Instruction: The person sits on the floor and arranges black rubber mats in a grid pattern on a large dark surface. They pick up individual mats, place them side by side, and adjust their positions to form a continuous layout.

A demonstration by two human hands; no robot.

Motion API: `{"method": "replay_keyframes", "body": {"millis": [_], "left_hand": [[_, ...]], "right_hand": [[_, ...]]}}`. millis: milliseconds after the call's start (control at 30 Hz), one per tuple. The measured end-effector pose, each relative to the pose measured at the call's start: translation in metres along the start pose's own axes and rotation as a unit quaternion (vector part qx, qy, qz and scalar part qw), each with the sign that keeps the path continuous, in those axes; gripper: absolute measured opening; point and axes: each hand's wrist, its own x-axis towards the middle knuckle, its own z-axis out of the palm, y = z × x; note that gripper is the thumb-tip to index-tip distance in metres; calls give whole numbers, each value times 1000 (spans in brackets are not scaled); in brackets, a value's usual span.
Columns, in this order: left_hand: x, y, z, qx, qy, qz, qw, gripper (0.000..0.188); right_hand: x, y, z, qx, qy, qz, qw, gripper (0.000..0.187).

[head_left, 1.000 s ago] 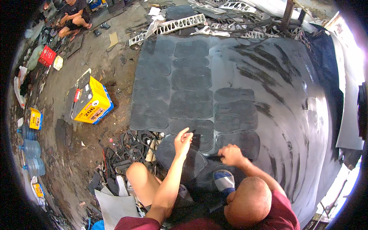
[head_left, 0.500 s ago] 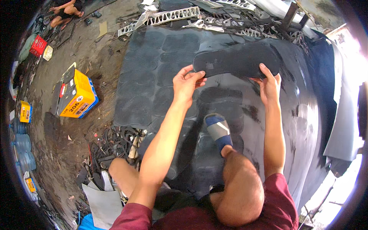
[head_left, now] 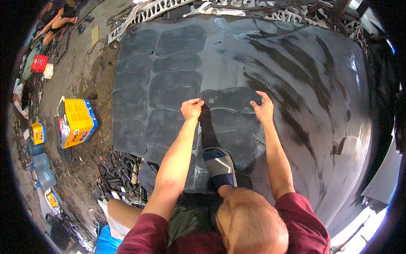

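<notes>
Dark sole-shaped piece (head_left: 231,97) lies on large dark sheet (head_left: 338,139), between both hands, top of rightmost column of sole shapes. Left hand (head_left: 192,109) closed, thumb against curled fingers, at piece's left end; cannot tell if edge pinched. Right hand (head_left: 264,108) open, thumb and index parted, at piece's right end. Sandalled foot (head_left: 220,166) on sheet, nearer body. Scrap heap (head_left: 120,175) by sheet's near-left corner. Yellow container (head_left: 80,120) on floor, left. White lattice strip (head_left: 158,10) beyond far edge.
</notes>
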Motion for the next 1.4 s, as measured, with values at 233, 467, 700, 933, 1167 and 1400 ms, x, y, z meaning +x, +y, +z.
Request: {"method": "replay_keyframes", "body": {"millis": [233, 467, 700, 933, 1167, 1400], "left_hand": [[12, -19, -1, 142, 48, 79, 986, 31], [-17, 7, -39, 447, -91, 240, 857, 42], [-160, -141, -241, 319, 451, 129, 824, 49], [-279, -245, -293, 12, 406, -329, 853, 89], [-307, -42, -325, -117, 282, -20, 952, 50], [-185, 128, -355, 195, 139, 196, 951, 60]], "right_hand": [[-9, -6, 5, -3, -25, 39, 999, 55], [-51, -49, 34, -333, -34, -159, 929, 45], [-83, -117, 108, -54, -143, -200, 968, 29], [-285, -90, 234, 16, -787, 128, 603, 74], [-265, -138, 193, 101, -774, 273, 562, 101], [-234, -208, 159, 423, -584, 337, 605, 38]]}}
